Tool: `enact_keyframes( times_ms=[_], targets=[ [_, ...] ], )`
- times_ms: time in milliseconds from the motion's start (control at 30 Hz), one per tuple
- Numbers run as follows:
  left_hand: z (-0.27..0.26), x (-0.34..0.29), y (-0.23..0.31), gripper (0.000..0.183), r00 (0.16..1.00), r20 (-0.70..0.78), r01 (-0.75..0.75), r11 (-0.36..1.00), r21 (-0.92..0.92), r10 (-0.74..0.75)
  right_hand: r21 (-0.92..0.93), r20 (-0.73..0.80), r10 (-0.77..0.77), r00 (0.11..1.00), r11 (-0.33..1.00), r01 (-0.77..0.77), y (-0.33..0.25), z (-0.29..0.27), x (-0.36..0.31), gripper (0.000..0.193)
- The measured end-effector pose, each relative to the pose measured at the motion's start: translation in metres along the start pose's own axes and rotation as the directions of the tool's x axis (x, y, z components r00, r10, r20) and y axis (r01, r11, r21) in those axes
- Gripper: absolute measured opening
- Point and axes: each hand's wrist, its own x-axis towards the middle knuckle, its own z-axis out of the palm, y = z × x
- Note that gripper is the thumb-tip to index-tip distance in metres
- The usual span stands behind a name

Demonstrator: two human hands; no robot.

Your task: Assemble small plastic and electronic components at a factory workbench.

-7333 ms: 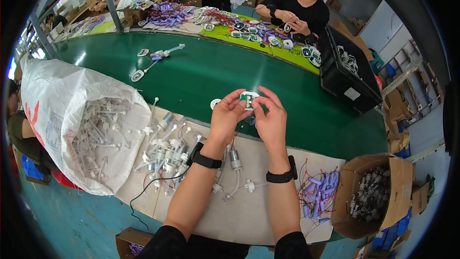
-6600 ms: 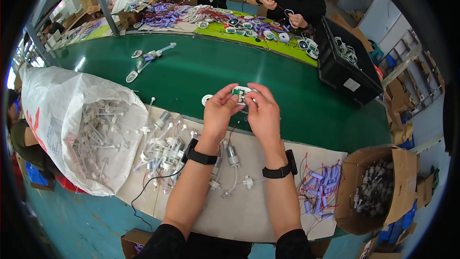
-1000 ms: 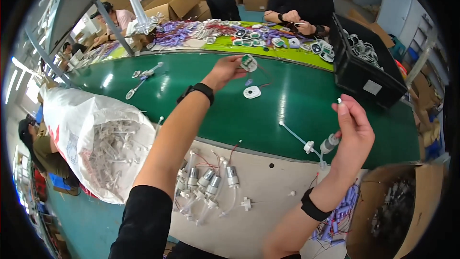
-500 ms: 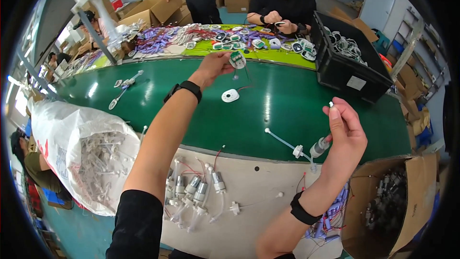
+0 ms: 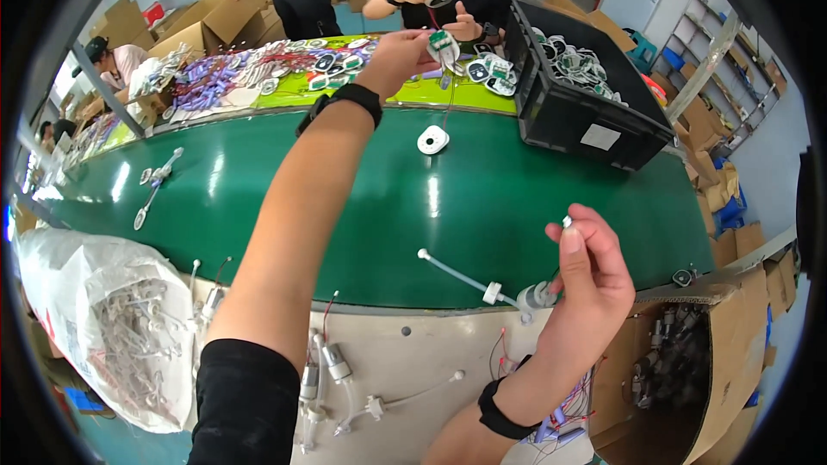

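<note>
The left hand [image 5: 403, 62], far out over the green belt [image 5: 345, 232], has its fingers clamped on a board [image 5: 443, 45]. Below it, a wire leads to a white cover [image 5: 432, 139]. The right hand [image 5: 594, 263], nearer and to the right, pinches a small white plug [image 5: 567, 221] between thumb and fingers. A pump [image 5: 536, 295] is just left of that hand; whether they touch, I cannot tell. A black bin [image 5: 586, 125] stands far right, a carton [image 5: 736, 357] near right.

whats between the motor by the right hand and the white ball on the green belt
In the head view, a pale tube with a white fitting.
</note>
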Motion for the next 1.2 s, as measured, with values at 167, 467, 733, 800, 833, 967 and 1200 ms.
enact_keyframes(
  times_ms=[167, 467, 733, 800, 833, 967, 1200],
  targets=[
    [-0.002, 0.029, -0.065, 0.029, 0.977, -0.207, 0.04, 0.997, -0.062, -0.052, 0.011, -0.019, 0.025, 0.999, 1.0, -0.025, 0.006, 0.003, 0.001, 0.01],
    [-0.164, 0.055, -0.134, 0.025, 0.945, -0.194, -0.046, 0.693, 0.719, 0.264, 0.074, 0.038, -0.019, 0.999, 0.997, 0.016, -0.003, 0.017, -0.009, 0.01],
    [-0.071, -0.155, -0.047, 0.028, 0.991, 0.027, 0.055, 0.588, 0.807, -0.131, 0.031, 0.044, -0.059, 0.997, 0.998, 0.057, -0.013, 0.012, -0.009, 0.012],
    [-0.067, -0.205, -0.011, 0.026, 0.939, 0.096, 0.093, 0.511, 0.855, -0.331, 0.066, 0.064, -0.017, 0.998, 0.998, 0.013, -0.015, 0.013, -0.008, 0.01],
    [-0.068, -0.219, 0.006, 0.025, 0.924, 0.043, 0.176, 0.521, 0.835, -0.381, 0.101, 0.076, -0.011, 0.997, 0.995, 0.004, -0.011, 0.012, -0.006, 0.011],
    [-0.16, -0.245, 0.037, 0.025, 0.979, -0.205, 0.198, 0.354, 0.914, -0.018, 0.184, 0.14, 0.013, 0.99, 0.982, -0.039, 0.004, 0.019, -0.003, 0.014],
    [-0.237, -0.245, 0.036, 0.027, 0.938, -0.27, 0.248, 0.121, 0.961, 0.219, 0.16, 0.166, -0.053, 0.985, 0.987, 0.026, 0.009, 0.011, 0.0, 0.021]
  ],
)
